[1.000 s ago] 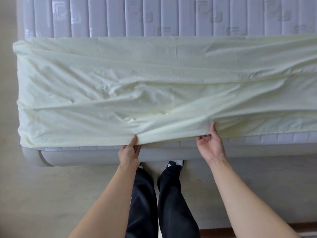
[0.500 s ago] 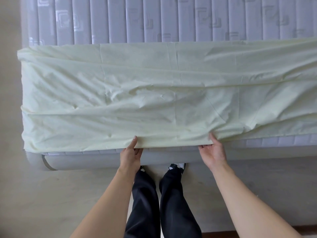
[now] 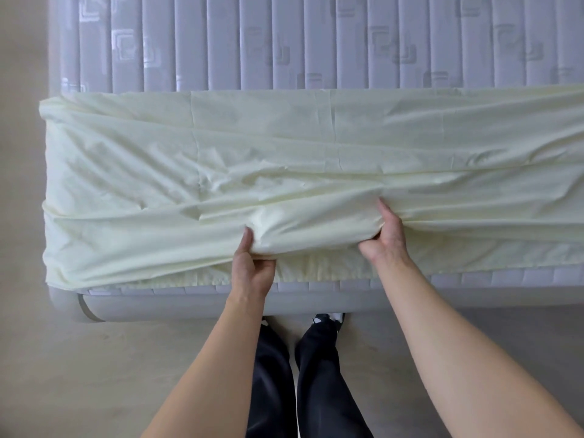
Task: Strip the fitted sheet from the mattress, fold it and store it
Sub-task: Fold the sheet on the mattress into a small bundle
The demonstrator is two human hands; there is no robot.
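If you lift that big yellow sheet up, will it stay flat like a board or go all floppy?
Probably floppy: the pale yellow fitted sheet already wrinkles and bunches where the left hand and right hand grip it. It likely feels light, since a pinch lifts its edge. It should sag between the hands.

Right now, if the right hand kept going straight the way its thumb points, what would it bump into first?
More of the pale yellow sheet. The right hand grips a fold of it and points away across the bed, so bunched sheet comes first; bare mattress lies beyond, probably.
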